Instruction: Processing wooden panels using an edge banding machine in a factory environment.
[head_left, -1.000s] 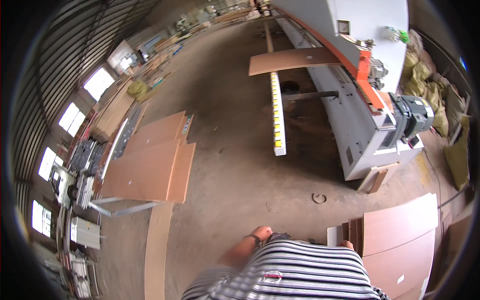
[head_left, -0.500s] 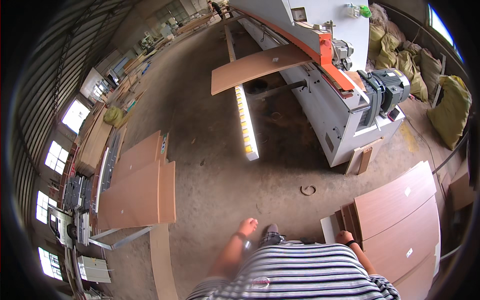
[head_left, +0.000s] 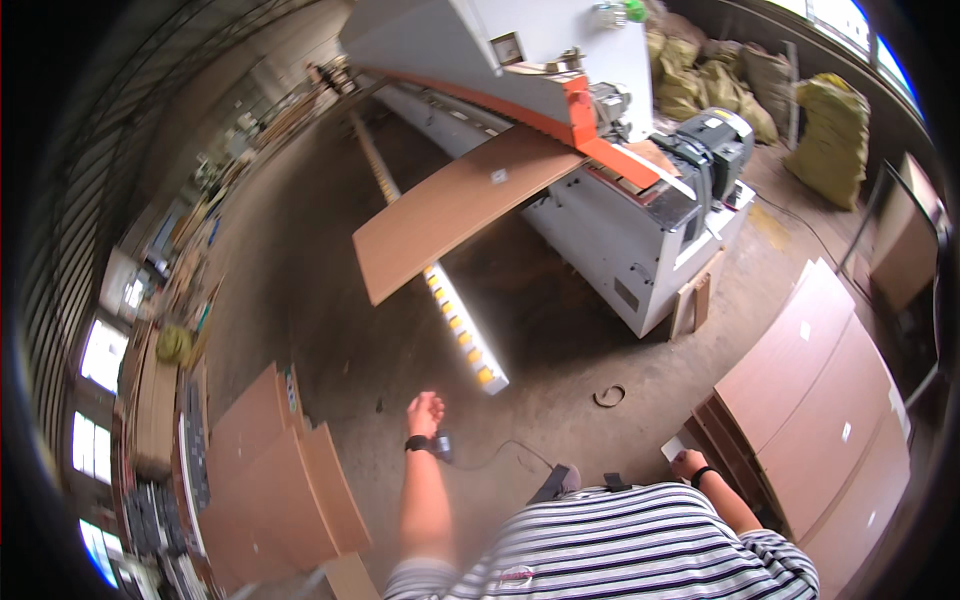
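My left hand (head_left: 426, 412) is raised over the floor, its fingers curled in with nothing seen in them. It is near the close end of a white rail (head_left: 485, 370) set with yellow rollers. A dark band circles that wrist, and a small dark device sits beside it. My right hand (head_left: 688, 462) is low at my side with its fingers closed; whatever they hold, if anything, is hidden. Next to it stands a stack of brown panels (head_left: 770, 390), with a pale piece by its near edge. Across the rail lies a long brown panel (head_left: 450, 215), its far end under the machine's orange edge.
The large white machine (head_left: 600, 255) carries a grey motor (head_left: 715, 145). More brown panels (head_left: 260, 480) are stacked on the left. A curled strip (head_left: 609, 396) lies on the floor. Full sacks (head_left: 830, 140) stand against the back right wall.
My view has turned and come nearer the machine. My left hand has swung up and forward, toward the rail's end. My right hand stays low beside the stacked panels.
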